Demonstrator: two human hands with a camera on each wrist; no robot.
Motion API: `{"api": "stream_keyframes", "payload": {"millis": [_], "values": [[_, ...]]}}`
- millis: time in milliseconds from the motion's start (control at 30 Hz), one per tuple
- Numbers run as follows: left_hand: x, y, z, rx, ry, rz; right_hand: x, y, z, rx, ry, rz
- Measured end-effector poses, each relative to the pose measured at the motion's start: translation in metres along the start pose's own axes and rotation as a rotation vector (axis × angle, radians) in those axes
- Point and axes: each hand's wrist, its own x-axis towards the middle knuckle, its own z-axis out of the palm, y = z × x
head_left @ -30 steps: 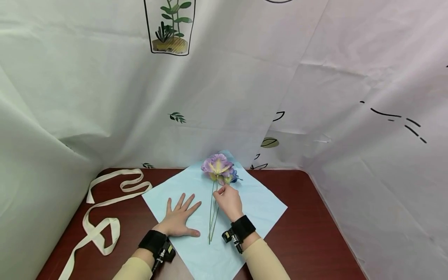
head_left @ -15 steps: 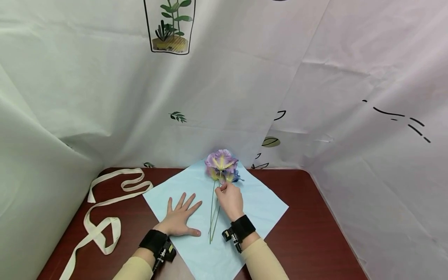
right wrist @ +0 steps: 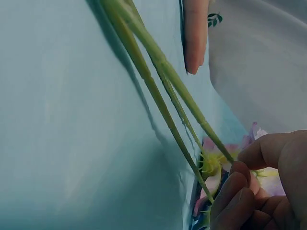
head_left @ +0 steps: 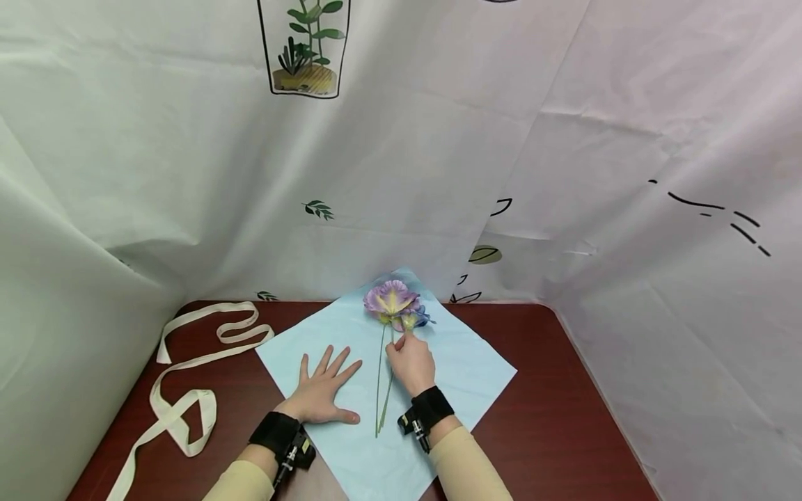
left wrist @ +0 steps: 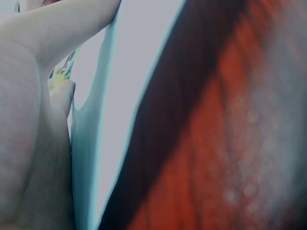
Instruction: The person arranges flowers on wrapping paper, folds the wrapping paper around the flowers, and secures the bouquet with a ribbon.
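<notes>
Several artificial flowers with purple, yellow and blue petals (head_left: 391, 299) lie near the far corner of a light blue wrapping sheet (head_left: 464, 369). Their thin green stems (head_left: 379, 396) run toward the near side. My right hand (head_left: 412, 362) pinches a stem just below the blooms; in the right wrist view the thumb and fingertips (right wrist: 232, 184) close on it, with other stems beside it. My left hand (head_left: 319, 393) lies flat on the left part of the sheet, fingers spread, left of the stems. In the left wrist view its palm (left wrist: 19, 129) is against the sheet.
A long cream ribbon (head_left: 182, 363) lies in loops on the dark red table (head_left: 526, 431), left of the sheet. White printed cloth (head_left: 401, 160) hangs behind and at both sides of the table.
My right hand lifts the purple bloom slightly at half a second ago, then lowers it back near the sheet, a little left. The left hand stays in place.
</notes>
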Motion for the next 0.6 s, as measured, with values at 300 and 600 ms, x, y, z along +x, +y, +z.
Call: {"api": "stream_keyframes", "payload": {"millis": [300,600], "values": [[-0.0023,0.0046,-0.0044,-0.023,0.0,0.023,-0.0003,0.0035,0.0006,-0.023,-0.02,0.035],[-0.0008,-0.0004,0.0,0.008,0.001,0.001,-0.0056,0.0033,-0.007,-0.131,-0.208,0.067]]}}
